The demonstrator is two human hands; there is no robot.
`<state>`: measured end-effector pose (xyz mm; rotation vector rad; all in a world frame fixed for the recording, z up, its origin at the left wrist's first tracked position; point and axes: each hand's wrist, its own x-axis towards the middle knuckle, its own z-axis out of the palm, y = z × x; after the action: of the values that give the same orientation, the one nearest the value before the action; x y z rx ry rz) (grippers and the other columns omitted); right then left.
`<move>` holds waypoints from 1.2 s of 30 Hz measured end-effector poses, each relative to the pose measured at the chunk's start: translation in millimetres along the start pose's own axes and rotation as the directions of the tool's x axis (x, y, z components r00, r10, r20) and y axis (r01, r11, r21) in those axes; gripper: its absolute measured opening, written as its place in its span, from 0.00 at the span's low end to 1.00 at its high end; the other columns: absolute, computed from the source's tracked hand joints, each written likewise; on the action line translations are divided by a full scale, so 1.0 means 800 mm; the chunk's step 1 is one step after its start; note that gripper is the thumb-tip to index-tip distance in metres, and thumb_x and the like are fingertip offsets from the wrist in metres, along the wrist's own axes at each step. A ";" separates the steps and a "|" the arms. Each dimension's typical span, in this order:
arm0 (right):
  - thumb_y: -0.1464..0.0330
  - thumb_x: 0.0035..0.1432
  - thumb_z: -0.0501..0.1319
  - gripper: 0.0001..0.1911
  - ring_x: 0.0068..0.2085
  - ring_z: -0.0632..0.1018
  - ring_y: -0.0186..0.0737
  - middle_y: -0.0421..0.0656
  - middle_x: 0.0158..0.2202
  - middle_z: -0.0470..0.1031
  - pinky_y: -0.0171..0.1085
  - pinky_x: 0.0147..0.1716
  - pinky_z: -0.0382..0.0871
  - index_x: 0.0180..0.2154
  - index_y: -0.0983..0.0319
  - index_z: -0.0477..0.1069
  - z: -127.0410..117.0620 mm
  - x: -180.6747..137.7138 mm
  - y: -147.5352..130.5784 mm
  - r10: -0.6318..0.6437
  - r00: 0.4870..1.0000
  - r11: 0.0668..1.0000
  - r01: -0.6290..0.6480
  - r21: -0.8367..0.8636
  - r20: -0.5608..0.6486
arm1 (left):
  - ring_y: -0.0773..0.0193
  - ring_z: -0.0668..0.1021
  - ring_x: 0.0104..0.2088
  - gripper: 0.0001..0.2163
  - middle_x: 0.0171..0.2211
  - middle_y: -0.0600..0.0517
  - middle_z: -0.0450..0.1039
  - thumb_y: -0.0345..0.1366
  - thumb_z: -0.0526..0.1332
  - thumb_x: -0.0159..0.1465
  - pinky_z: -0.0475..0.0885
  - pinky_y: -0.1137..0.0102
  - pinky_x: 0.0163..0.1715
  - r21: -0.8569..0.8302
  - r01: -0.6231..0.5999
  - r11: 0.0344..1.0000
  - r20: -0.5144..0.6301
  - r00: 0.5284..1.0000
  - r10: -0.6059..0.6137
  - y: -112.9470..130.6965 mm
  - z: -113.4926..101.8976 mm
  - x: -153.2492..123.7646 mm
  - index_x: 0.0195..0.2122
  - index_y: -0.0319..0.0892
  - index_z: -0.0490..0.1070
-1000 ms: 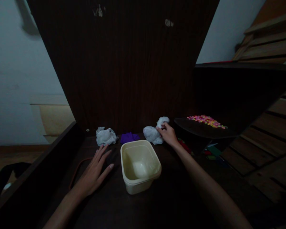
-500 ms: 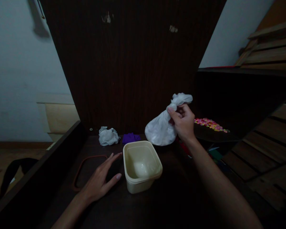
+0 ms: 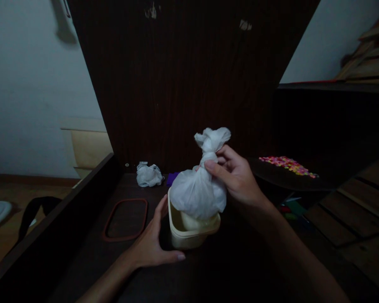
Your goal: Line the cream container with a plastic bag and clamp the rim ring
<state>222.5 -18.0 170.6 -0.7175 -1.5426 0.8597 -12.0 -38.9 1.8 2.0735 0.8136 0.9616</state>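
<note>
I have a plump white plastic bag (image 3: 197, 195) hanging near the centre of my view, its thin skin creased and slightly see-through, its neck twisted into a knot with crinkled loose ends flaring toward 12 o'clock. Its rounded bottom hangs at the mouth of a cream-coloured, rounded-square plastic tub (image 3: 189, 242), hiding the far rim; how far it dips inside I can't tell. My right hand (image 3: 236, 174) reaches in from 4 o'clock, its grip pinching the bag at the knot, thumb on the near side. My left hand (image 3: 153, 246) comes from 8 o'clock, its grip spread wide around the tub's near corner, fingers along the 9 o'clock side, thumb stretched across the 6 o'clock side. On the dark brown worktop (image 3: 88, 256), a thin red-brown rounded-square frame (image 3: 124, 239) lies at 9 o'clock from the tub, a crumpled white plastic wad (image 3: 149, 174) at 10.
</note>
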 end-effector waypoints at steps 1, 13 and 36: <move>0.59 0.59 0.69 0.12 0.30 0.79 0.35 0.38 0.32 0.78 0.32 0.27 0.74 0.38 0.57 0.70 0.002 -0.005 0.003 0.063 0.996 0.997 -0.066 0.034 0.061 | 0.38 0.52 0.72 0.62 0.74 0.36 0.40 0.57 0.73 0.52 0.56 0.44 0.69 -0.005 0.002 1.000 0.001 1.000 -0.002 0.000 0.001 0.001 0.73 0.47 0.25; 0.57 0.57 0.69 0.15 0.28 0.76 0.36 0.40 0.31 0.76 0.34 0.27 0.71 0.40 0.57 0.71 0.005 -0.017 -0.010 0.191 0.959 0.949 -0.235 0.208 0.211 | 0.37 0.55 0.71 0.61 0.73 0.35 0.43 0.46 0.75 0.53 0.56 0.46 0.69 0.043 0.028 0.999 -0.061 0.998 -0.025 -0.006 0.010 0.004 0.73 0.46 0.27; 0.66 0.54 0.70 0.10 0.29 0.71 0.33 0.36 0.28 0.71 0.32 0.30 0.63 0.36 0.61 0.74 -0.001 -0.036 0.048 0.098 0.973 0.795 0.050 -0.604 0.210 | 0.35 0.51 0.72 0.58 0.74 0.36 0.38 0.47 0.73 0.56 0.51 0.42 0.69 -0.006 -0.027 1.000 0.020 0.999 0.028 -0.002 -0.003 0.001 0.73 0.47 0.27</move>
<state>226.8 -21.4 122.9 -1.1300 -2.0605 0.4571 -14.1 -36.8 1.8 2.0911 0.7731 0.9554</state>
